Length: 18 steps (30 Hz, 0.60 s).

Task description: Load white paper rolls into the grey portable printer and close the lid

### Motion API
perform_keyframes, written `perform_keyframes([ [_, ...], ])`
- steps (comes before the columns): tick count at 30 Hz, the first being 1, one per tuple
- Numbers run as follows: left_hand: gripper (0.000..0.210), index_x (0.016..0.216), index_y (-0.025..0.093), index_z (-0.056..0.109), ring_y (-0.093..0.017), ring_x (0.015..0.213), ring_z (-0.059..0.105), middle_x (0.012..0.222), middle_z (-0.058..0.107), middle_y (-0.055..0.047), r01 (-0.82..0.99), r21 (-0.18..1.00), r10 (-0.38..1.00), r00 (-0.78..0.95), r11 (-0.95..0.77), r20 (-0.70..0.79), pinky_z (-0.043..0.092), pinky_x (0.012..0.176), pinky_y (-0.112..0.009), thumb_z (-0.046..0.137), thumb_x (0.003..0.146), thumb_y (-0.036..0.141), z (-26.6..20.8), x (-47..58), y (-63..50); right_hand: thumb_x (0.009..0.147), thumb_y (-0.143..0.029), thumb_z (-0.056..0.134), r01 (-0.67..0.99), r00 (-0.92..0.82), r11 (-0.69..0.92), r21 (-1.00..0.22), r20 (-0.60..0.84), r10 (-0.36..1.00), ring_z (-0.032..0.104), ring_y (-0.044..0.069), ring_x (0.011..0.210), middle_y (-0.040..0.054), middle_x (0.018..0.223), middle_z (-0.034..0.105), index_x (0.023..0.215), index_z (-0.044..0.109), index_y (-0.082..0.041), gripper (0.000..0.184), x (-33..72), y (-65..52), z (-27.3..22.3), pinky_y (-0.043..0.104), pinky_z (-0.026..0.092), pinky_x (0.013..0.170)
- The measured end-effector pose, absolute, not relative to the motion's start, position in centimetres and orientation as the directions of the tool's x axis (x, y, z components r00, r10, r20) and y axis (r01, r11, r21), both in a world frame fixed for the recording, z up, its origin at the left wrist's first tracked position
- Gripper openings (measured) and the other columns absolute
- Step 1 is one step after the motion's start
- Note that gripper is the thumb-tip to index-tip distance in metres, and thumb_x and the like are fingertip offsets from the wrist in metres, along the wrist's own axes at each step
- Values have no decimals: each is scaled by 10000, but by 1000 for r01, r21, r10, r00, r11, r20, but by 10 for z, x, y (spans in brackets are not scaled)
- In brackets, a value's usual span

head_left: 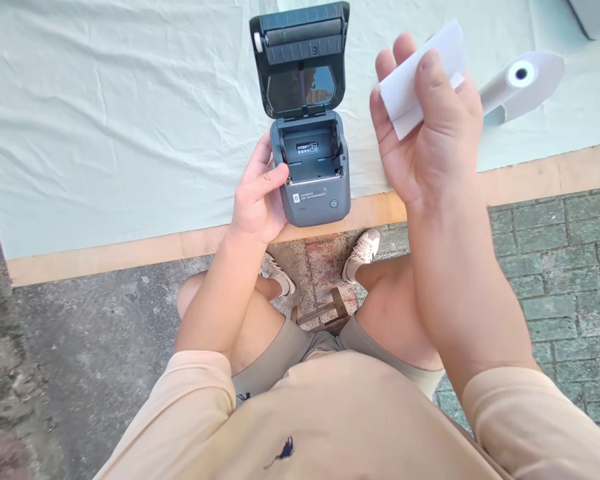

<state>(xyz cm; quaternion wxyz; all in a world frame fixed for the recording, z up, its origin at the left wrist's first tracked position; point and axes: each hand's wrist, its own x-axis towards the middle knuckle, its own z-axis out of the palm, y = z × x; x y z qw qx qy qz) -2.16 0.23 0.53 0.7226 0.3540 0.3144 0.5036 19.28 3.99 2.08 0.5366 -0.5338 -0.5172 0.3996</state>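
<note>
My left hand grips the left side of a dark grey label printer, its thumb near the front rim. The printer's lid is flipped up, showing a black roller and a clear window; no roll shows in the compartment below. Raised to the right, my right hand pinches a folded piece of white paper between thumb and fingers. Beyond that wrist, a white paper roll lies on the cloth with its loose end spread out.
A pale cloth covers the table, whose light wooden edge runs along the front. A grey object is cut off at the top right. Below are my knees, my shoes and a wooden stool part.
</note>
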Motion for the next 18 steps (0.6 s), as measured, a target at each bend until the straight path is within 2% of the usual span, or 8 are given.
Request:
perform_keyframes([
  [2, 545, 1221, 300, 618, -358, 1533, 448, 1227, 710, -10, -475, 850, 959, 261, 229, -113, 452, 1213, -553, 823, 750, 483, 6, -20, 2, 929, -503, 479, 254, 152, 180, -950, 223, 963, 568, 227, 1387, -9, 1526, 536, 1261, 504, -389, 352, 182, 29, 32, 411, 582, 1019],
  [5, 552, 1218, 312, 611, -355, 1533, 459, 1262, 704, -31, -443, 870, 965, 234, 216, -120, 493, 1186, -516, 815, 738, 495, 7, -18, 2, 847, -495, 647, 411, 37, 324, -852, 371, 928, 659, 202, 1165, -8, 1558, 493, 1285, 457, -355, 498, 165, 13, 48, 366, 570, 1015],
  [6, 554, 1215, 321, 611, -351, 1544, 446, 1265, 704, -29, -436, 874, 966, 229, 214, -122, 489, 1194, -510, 820, 733, 497, 7, -18, 2, 821, -507, 675, 443, -4, 344, -828, 382, 924, 678, 198, 1060, 8, 1496, 541, 1255, 447, -331, 521, 161, 9, 52, 366, 579, 967],
  [8, 557, 1194, 342, 622, -345, 1554, 426, 1237, 715, -15, -439, 874, 966, 233, 210, -115, 468, 1220, -510, 846, 709, 497, 7, -18, 2, 806, -501, 690, 515, -77, 344, -785, 357, 931, 672, 195, 891, 19, 1265, 653, 1129, 445, -299, 453, 155, 6, 57, 368, 572, 852],
  [10, 556, 1187, 344, 636, -348, 1547, 424, 1185, 724, -2, -463, 861, 964, 246, 208, -101, 440, 1245, -524, 866, 699, 481, 7, -18, 2, 846, -439, 670, 617, -140, 326, -716, 308, 941, 663, 202, 878, 9, 1086, 692, 1024, 461, -290, 312, 152, 6, 60, 363, 537, 841],
  [14, 514, 1169, 294, 625, -352, 1546, 427, 1141, 712, -26, -453, 872, 971, 222, 187, -93, 439, 1248, -507, 828, 733, 475, 7, -16, 1, 915, -346, 573, 758, -269, 365, -541, 251, 930, 675, 203, 915, -19, 1096, 745, 986, 527, -291, 100, 148, 6, 64, 404, 458, 955],
  [16, 530, 1162, 284, 611, -353, 1557, 418, 1154, 704, -43, -429, 887, 975, 204, 174, -92, 454, 1236, -479, 820, 725, 500, 7, -16, 1, 933, -300, 523, 787, -290, 366, -497, 226, 930, 687, 217, 925, -12, 1063, 758, 1006, 556, -284, 82, 146, 5, 67, 430, 430, 939],
  [18, 565, 1177, 275, 601, -357, 1559, 416, 1163, 695, -49, -428, 888, 974, 212, 169, -83, 458, 1231, -475, 828, 710, 500, 6, -15, 2, 943, -258, 504, 822, -294, 348, -450, 189, 937, 696, 245, 942, 9, 1004, 755, 1056, 590, -278, 143, 143, 5, 71, 437, 421, 905],
])
